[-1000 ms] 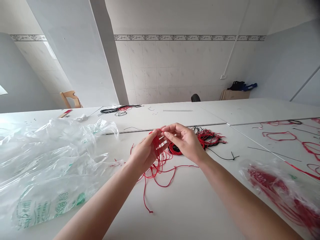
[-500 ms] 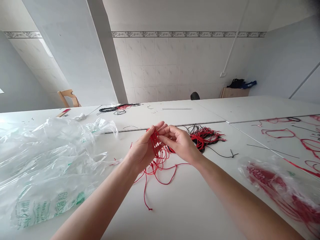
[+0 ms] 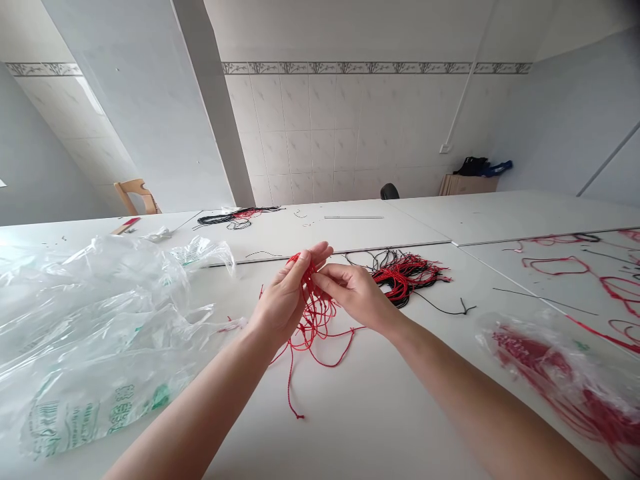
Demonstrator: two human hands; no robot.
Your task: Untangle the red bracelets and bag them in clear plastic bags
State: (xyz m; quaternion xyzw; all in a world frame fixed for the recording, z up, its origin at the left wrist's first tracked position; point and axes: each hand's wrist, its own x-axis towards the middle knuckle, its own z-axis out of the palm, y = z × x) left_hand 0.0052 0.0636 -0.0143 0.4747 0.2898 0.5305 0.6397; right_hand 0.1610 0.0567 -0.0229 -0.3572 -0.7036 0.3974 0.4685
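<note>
A bundle of thin red braided cords (image 3: 316,320) hangs from my hands, its loose ends trailing onto the white table. My left hand (image 3: 287,293) is closed on the top of the bundle, the thumb pressing the cords against the fingers. With thumb and fingertips together, my right hand (image 3: 354,291) pinches the cords just beside the left thumb. Exactly how many strands it grips is hidden. Behind the right hand lies a heap of red and black cords (image 3: 410,275) on the table.
Clear plastic bags with green print (image 3: 125,333) spread over the left side. At the right rests a bag of red cords (image 3: 560,373), with loose red cords (image 3: 557,267) beyond it. Black cords (image 3: 233,216) and a thin ruler-like strip (image 3: 354,217) lie farther back.
My right hand has moved slightly left and its fingers have closed onto the red cords by the left thumb. My left hand keeps its hold in nearly the same place.
</note>
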